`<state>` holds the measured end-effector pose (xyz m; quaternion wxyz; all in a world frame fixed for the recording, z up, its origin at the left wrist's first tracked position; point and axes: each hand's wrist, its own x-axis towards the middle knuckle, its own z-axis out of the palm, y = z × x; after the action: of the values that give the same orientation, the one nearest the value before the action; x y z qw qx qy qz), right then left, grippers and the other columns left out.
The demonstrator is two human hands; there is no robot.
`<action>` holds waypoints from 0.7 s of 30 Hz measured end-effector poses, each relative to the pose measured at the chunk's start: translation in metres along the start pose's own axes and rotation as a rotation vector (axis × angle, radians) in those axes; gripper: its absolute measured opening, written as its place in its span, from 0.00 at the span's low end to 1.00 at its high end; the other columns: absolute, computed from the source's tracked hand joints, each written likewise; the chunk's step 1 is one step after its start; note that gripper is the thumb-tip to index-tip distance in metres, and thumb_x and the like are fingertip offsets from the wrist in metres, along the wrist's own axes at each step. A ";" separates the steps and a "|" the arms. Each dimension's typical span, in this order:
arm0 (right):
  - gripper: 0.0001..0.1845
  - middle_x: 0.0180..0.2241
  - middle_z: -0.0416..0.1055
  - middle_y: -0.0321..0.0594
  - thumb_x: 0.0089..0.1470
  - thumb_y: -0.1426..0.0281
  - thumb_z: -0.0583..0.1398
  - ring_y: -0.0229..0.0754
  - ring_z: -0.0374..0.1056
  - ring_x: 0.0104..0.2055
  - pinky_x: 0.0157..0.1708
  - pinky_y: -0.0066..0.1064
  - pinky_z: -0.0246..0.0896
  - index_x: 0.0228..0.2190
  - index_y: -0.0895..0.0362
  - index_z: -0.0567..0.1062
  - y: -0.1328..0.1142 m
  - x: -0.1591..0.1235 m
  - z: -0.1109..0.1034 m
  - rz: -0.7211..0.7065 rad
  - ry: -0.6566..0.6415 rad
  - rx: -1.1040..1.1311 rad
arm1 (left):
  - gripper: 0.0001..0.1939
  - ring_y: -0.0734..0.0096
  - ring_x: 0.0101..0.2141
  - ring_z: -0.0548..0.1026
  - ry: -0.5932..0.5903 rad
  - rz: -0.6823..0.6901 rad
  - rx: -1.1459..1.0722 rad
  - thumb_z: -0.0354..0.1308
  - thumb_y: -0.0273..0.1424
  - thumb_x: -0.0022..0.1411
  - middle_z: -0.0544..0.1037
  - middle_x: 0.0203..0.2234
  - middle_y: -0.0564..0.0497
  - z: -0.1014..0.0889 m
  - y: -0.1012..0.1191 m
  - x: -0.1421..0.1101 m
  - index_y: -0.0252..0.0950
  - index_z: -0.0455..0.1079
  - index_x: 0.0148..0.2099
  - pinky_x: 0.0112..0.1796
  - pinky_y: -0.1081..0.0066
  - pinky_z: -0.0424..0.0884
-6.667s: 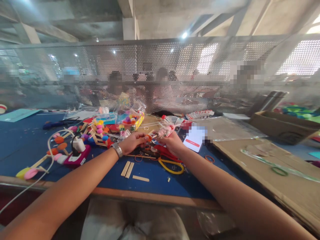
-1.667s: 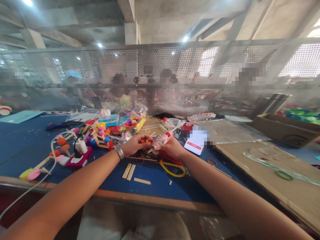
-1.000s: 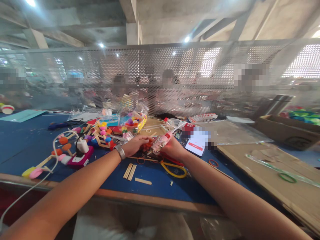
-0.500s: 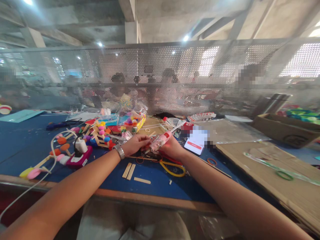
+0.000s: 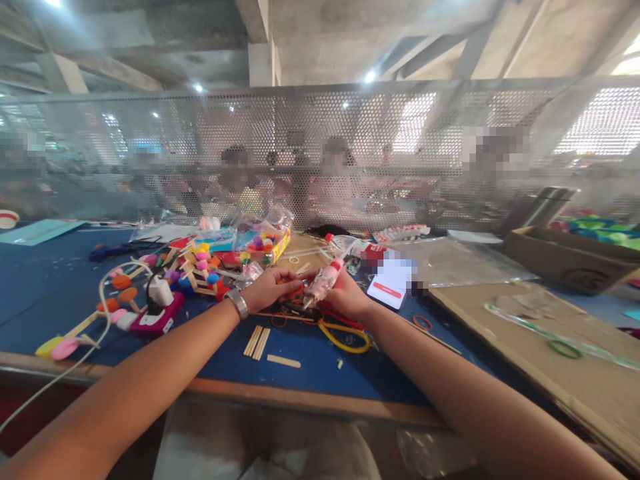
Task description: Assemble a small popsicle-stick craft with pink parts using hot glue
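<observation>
My right hand (image 5: pixel 350 299) is wrapped round a pink hot-glue gun (image 5: pixel 323 283), grubby and whitish toward its lower end, which points down and left. Close beside it, my left hand (image 5: pixel 271 291) is closed in a pinch, with a wristwatch (image 5: pixel 239 304) on that wrist. Something small and orange shows at its fingertips, too hidden to name. Below the hands lie several wooden craft sticks (image 5: pixel 257 342), with one more stick (image 5: pixel 283 361) apart from them. A yellow loop (image 5: pixel 345 339) lies under my right wrist.
Colourful craft pieces (image 5: pixel 200 267) and a magenta power strip (image 5: pixel 159 315) with a white cable are at left. A plastic bottle (image 5: pixel 357 247) lies behind the hands, near a lit phone (image 5: pixel 387 287). Cardboard (image 5: pixel 540 333) and an open box (image 5: pixel 570 263) are at right; a perforated screen (image 5: pixel 200 153) stands behind.
The glue gun has turned in my right hand and stands more upright. Orange now shows at the left fingertips. The view has shifted slightly.
</observation>
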<state>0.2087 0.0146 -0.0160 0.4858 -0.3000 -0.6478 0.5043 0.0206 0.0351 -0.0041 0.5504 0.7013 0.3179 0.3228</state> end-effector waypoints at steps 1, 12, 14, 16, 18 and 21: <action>0.14 0.28 0.76 0.39 0.34 0.70 0.68 0.41 0.69 0.30 0.37 0.36 0.66 0.29 0.57 0.77 -0.001 0.000 0.001 -0.007 -0.024 -0.030 | 0.27 0.82 0.20 0.61 0.006 -0.006 0.003 0.67 0.51 0.44 0.68 0.20 0.57 0.000 -0.001 0.000 0.31 0.68 0.29 0.22 0.76 0.53; 0.12 0.26 0.75 0.38 0.34 0.70 0.68 0.41 0.69 0.30 0.35 0.34 0.65 0.26 0.58 0.76 0.001 0.001 0.001 -0.009 0.042 -0.062 | 0.27 0.79 0.23 0.65 -0.005 0.022 -0.051 0.67 0.51 0.44 0.70 0.22 0.55 -0.002 -0.003 0.001 0.31 0.70 0.33 0.26 0.75 0.59; 0.12 0.25 0.73 0.37 0.33 0.69 0.69 0.39 0.67 0.28 0.32 0.32 0.63 0.25 0.58 0.75 0.001 0.002 0.001 0.007 0.106 0.011 | 0.26 0.77 0.25 0.66 0.007 0.036 0.017 0.66 0.51 0.46 0.71 0.23 0.55 -0.003 -0.003 0.001 0.31 0.70 0.34 0.28 0.74 0.61; 0.13 0.21 0.70 0.34 0.32 0.68 0.69 0.35 0.62 0.23 0.25 0.29 0.58 0.23 0.58 0.73 0.001 0.003 0.001 0.028 0.191 0.087 | 0.24 0.76 0.25 0.66 0.062 0.072 0.152 0.64 0.50 0.49 0.71 0.24 0.54 -0.005 -0.003 0.001 0.32 0.70 0.34 0.28 0.74 0.62; 0.15 0.18 0.65 0.31 0.32 0.66 0.70 0.32 0.56 0.20 0.20 0.26 0.49 0.23 0.57 0.72 0.002 0.005 0.001 0.062 0.275 0.117 | 0.21 0.76 0.25 0.67 0.124 0.120 0.332 0.63 0.47 0.52 0.71 0.25 0.54 -0.007 -0.004 0.001 0.33 0.69 0.35 0.28 0.74 0.62; 0.17 0.16 0.61 0.29 0.31 0.64 0.70 0.31 0.53 0.19 0.18 0.26 0.43 0.23 0.57 0.70 0.003 0.007 0.000 0.090 0.337 0.096 | 0.16 0.76 0.25 0.67 0.177 0.178 0.543 0.62 0.42 0.54 0.73 0.27 0.54 -0.010 -0.004 0.001 0.34 0.68 0.35 0.27 0.74 0.62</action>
<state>0.2062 0.0217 -0.0163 0.5781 -0.3853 -0.5186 0.4984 0.0128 0.0422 -0.0062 0.2822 0.8171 0.3766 0.3330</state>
